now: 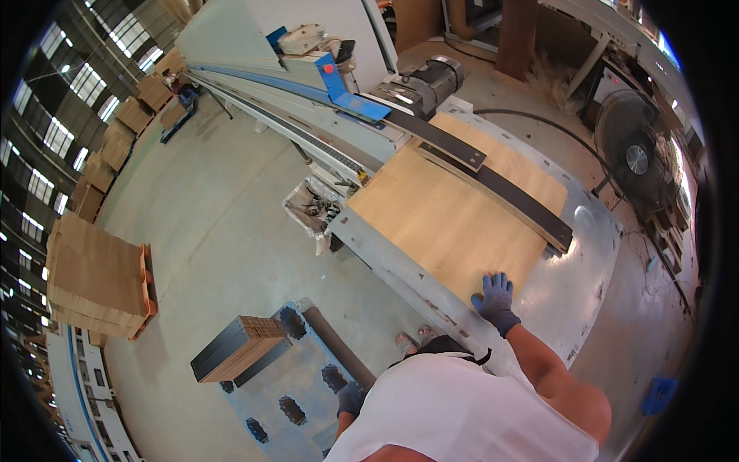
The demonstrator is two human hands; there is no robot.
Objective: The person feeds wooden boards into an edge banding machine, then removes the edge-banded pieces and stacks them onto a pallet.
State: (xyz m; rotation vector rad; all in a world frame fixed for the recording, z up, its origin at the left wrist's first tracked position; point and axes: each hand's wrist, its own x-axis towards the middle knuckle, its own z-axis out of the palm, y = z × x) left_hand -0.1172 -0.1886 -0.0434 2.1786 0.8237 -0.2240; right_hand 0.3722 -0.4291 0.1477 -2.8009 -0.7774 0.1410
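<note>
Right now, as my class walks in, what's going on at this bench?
A person's gloved right hand rests, fingers spread, on the near edge of a wooden panel on a metal table. A long dark strip runs across the panel. The left hand is low beside a blue pallet bearing stacked boards.

Nothing legible: no text, label, brand, number or sign readable on any surface in view.

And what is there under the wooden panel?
A grey metal table shows past the edges of the panel, which the right hand touches. What lies directly beneath is covered, so I cannot tell.
</note>
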